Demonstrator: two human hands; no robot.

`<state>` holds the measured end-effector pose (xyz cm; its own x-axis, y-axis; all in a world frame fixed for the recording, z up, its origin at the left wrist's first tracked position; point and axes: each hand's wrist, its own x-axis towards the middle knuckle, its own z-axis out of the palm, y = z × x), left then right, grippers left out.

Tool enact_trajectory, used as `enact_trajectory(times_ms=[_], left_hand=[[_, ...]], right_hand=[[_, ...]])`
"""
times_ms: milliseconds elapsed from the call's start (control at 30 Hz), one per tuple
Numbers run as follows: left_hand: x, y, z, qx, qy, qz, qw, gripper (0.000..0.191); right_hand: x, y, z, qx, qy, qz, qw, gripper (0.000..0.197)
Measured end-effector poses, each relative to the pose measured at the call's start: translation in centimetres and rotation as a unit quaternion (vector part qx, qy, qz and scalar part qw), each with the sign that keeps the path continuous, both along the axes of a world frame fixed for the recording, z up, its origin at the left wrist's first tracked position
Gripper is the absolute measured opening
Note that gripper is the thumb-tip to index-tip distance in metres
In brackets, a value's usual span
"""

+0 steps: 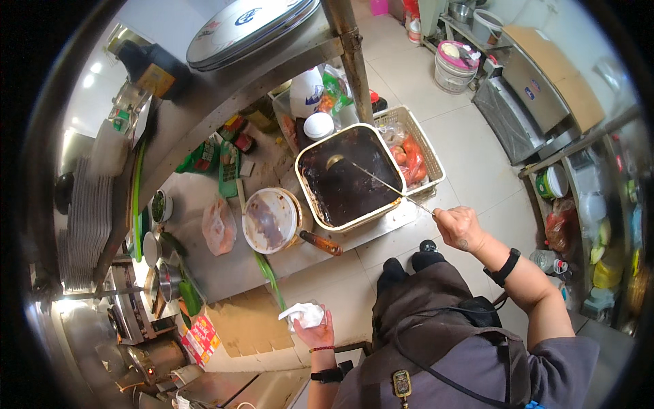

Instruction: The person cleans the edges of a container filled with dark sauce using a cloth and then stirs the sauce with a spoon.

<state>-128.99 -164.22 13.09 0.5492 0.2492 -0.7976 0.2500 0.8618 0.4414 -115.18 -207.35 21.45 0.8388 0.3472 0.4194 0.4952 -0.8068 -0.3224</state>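
My right hand [459, 228] grips the end of a long-handled metal ladle [380, 180]. Its round bowl rests at the surface of dark brown sauce in a square cream-coloured tub [312, 210]. My left hand [315, 332], palm up, holds a crumpled white tissue or thin bag [305, 314] below the counter's edge. Beside the square tub stands a round, sauce-stained plastic bucket with a lid [271, 221], and a wooden-handled tool [321, 242] sticks out next to it. A clear bag of pale pink meat [219, 226] lies to the left on the steel counter [230, 276].
A shelf post [357, 76] rises behind the square tub. Stacked oval plates [245, 30] lie on the upper shelf. A plastic basket [434, 166] holds bagged tomatoes. Green onions [268, 276] overhang the counter edge. Cucumbers [190, 296] and a bowl of chopped greens [161, 206] are at the left.
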Motion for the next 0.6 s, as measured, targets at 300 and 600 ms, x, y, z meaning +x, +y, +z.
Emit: enact_trajectory(times_ms=[300,600], left_hand=[[0.5,-0.6,0.4,0.018,0.006,-0.005,1.0,0.049],[0.1,-0.8,-0.3,-0.008,0.012,-0.007,1.0,0.049]], right_hand=[[-0.2,0.3,0.3,-0.001,-0.02,-0.008,1.0,0.02],[0.3,0.8,1.4,-0.004,-0.02,-0.005,1.0,0.018]])
